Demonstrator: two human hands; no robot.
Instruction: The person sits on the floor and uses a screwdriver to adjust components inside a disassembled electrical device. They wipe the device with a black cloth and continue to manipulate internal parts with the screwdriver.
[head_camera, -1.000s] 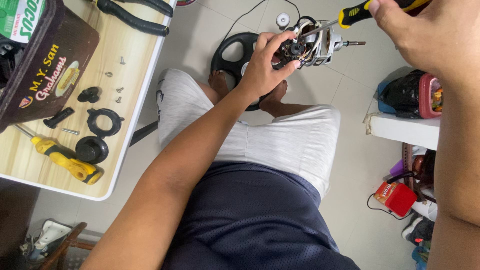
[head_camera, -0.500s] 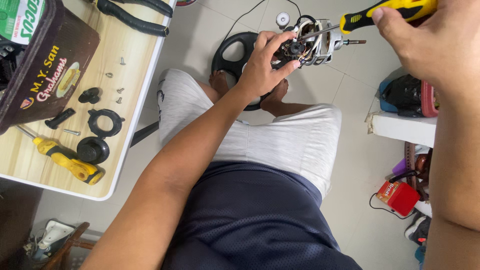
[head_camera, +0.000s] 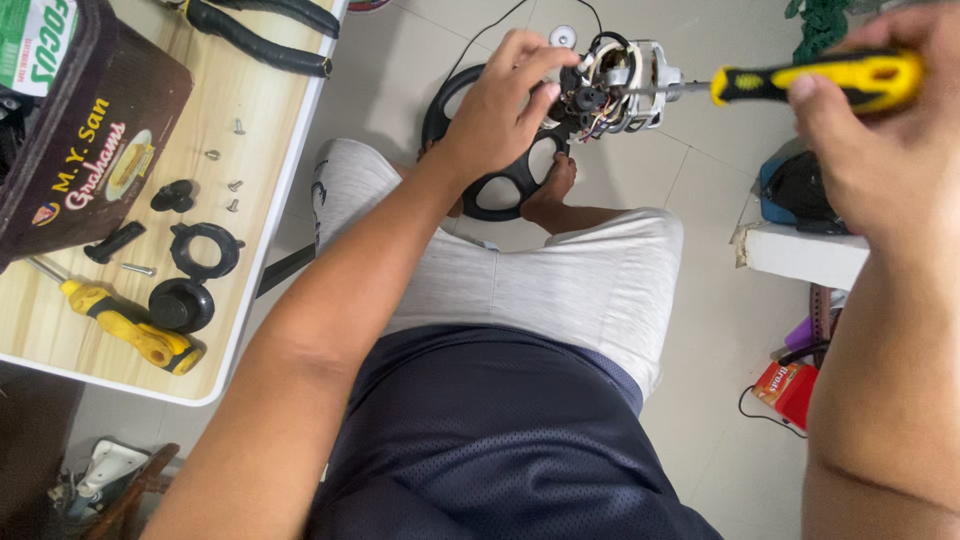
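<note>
Black pliers, brown box, loose screws, spare yellow screwdriver on wooden table.

A single head-worn camera looks steeply down over the seated person's lap to the tiled floor. It sits close: both forearms fill the frame. The left hand sits top centre, the right hand top right, a light wooden table beyond the left fingers.

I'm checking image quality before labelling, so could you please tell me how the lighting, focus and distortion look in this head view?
Head view: soft, even light, only faint shadows on the wooden table; the left hand and fan motor are sharp; the right hand with the yellow screwdriver is close and slightly soft; forearms bulge toward the edges.
</note>
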